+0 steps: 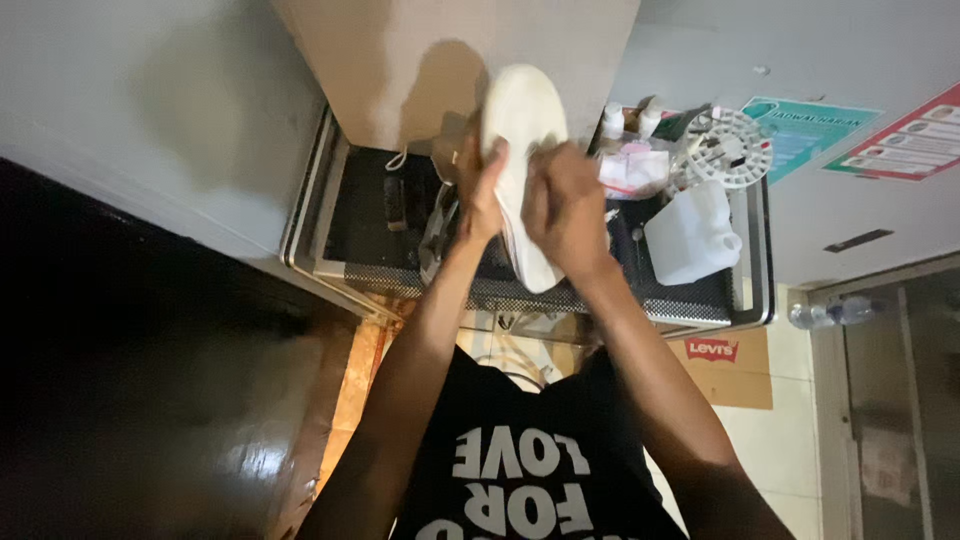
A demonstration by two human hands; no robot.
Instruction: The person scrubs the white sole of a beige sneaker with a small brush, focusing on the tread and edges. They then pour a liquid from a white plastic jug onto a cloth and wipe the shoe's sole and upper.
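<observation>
Shoe held sole-out between both hands, long axis running away from me

Shoe (522, 150) is the thing I have in hand: a white one, lifted clear of the tray (330, 230) below and held out in front of my chest, its pale sole turned toward me. Its long axis runs almost straight away from my body, one end pointing up toward the wall (380, 60), the other end coming down toward me and hanging over the tray's front edge.

My left hand (482, 195) is clamped on the shoe's left edge about midway along, thumb hooked over the sole and fingers wrapped round behind it. My right hand (563, 205) is curled against the shoe's right side, slightly lower and closer to me, covering the near part of the sole. I cannot tell whether that hand grips the shoe itself or something small pressed against it; the fingers are closed and hide whatever lies under them.

So the shoe sits squarely between the two hands, touching both, with the far half standing free above my knuckles. The right hand is nearer the end that points at me, the left nearer the middle.

Just right of my hands, on the tray, stand a white jug (692, 238), some small bottles (628, 120) and a round white rack (735, 148). A lace (400, 158) trails off to the left.
</observation>
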